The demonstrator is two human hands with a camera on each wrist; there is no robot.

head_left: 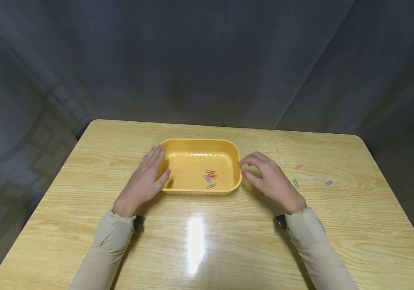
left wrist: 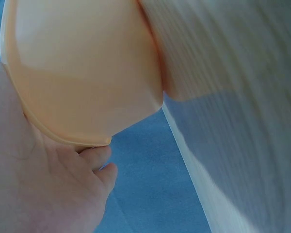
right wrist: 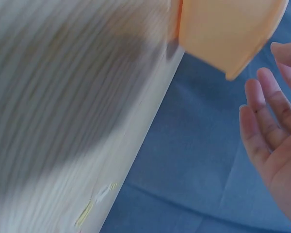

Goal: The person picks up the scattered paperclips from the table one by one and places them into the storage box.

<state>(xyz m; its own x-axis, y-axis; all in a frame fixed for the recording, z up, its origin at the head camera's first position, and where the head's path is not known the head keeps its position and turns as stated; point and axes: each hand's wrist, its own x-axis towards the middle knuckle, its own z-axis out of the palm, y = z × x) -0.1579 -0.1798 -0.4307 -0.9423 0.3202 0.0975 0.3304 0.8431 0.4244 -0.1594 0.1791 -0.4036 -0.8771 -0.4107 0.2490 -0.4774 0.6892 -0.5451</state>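
Observation:
A yellow plastic tray [head_left: 183, 167] sits on the wooden table with several paper clips [head_left: 211, 176] in red, blue and green lying on its floor, right of the middle. Across the tray's left end lies my left hand [head_left: 145, 177], fingers extended along the rim and thumb spread toward the front. The left wrist view has its palm [left wrist: 43, 179] up against the rim [left wrist: 63, 140]. My right hand [head_left: 270, 177] is beside the tray's right end, its fingers loosely bent near the rim. In the right wrist view these fingers [right wrist: 257, 131] hold nothing and show a gap to the tray [right wrist: 228, 34].
Several loose paper clips [head_left: 298, 166] in yellow, white, red, green and blue lie scattered on the table [head_left: 228, 241] to the right of my right hand. A dark grey curtain [head_left: 192, 60] hangs behind the table's far edge.

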